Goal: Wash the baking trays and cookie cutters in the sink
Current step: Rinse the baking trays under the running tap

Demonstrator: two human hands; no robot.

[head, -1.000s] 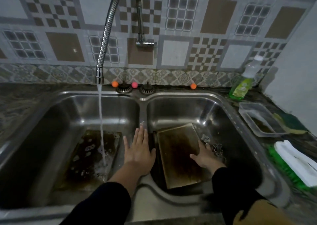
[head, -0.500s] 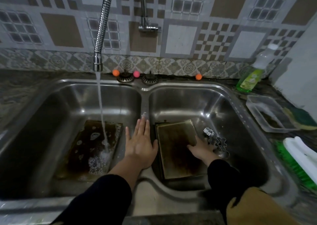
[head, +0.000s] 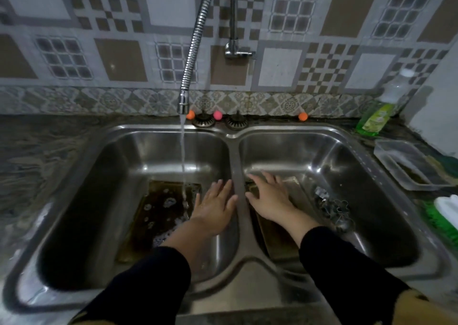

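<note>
A dark, stained baking tray (head: pixel 153 215) lies flat in the left basin, with tap water falling on its far right part. A second stained baking tray (head: pixel 277 235) lies in the right basin. Several metal cookie cutters (head: pixel 332 205) sit to its right on the basin floor. My left hand (head: pixel 215 208) is open, fingers straight, over the left basin beside the divider. My right hand (head: pixel 270 198) is open with fingers spread over the far end of the right tray; whether it touches the tray is unclear.
The flexible faucet (head: pixel 195 49) runs a stream into the left basin of the steel double sink (head: pixel 235 156). A green dish soap bottle (head: pixel 376 111), a clear plastic container (head: pixel 406 166) and a green-and-white brush (head: pixel 446 213) stand on the right counter.
My right hand has moved from the tray's right edge leftward and onto its far end. The left hand stays by the divider. The camera has shifted, so the sink sits further right in view.
</note>
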